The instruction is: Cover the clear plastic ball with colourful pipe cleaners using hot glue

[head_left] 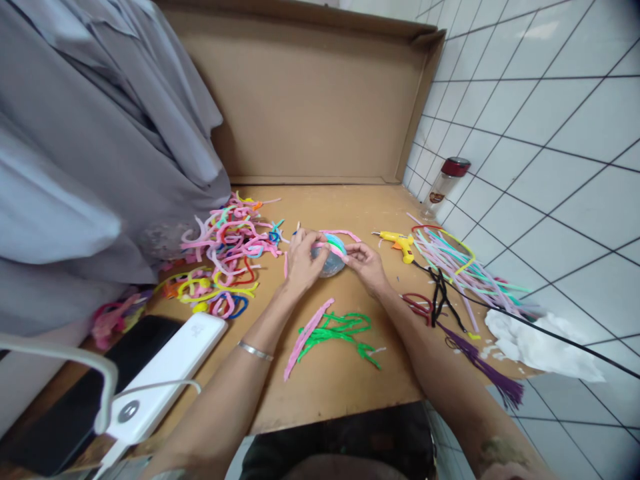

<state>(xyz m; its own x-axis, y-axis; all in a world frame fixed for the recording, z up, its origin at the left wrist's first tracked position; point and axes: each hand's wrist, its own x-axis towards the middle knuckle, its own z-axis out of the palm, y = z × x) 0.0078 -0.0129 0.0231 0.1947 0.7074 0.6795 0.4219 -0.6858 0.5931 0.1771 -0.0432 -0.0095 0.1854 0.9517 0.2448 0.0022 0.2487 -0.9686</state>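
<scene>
At the middle of the table a round, clear bluish piece [332,265] has bands of blue and green pipe cleaner [335,242] along its upper part. My left hand [305,257] closes over its left side, pinching a pink pipe cleaner [331,250] that runs across it. On the right edge, my right hand [369,267] pinches the same pink strand between thumb and finger. Part of the round piece is hidden behind my left fingers. Nearer to me lie a twisted pink strip [309,339] and several bright green pipe cleaners [340,329].
A tangled heap of coloured pipe cleaners [235,237] spreads on the left, beyond a white power bank [170,373]. To the right are a yellow glue gun [399,244] with its black cord, straight pipe cleaners [450,263], a purple tassel [483,363] and a bottle [443,187]. Cardboard [310,100] stands behind.
</scene>
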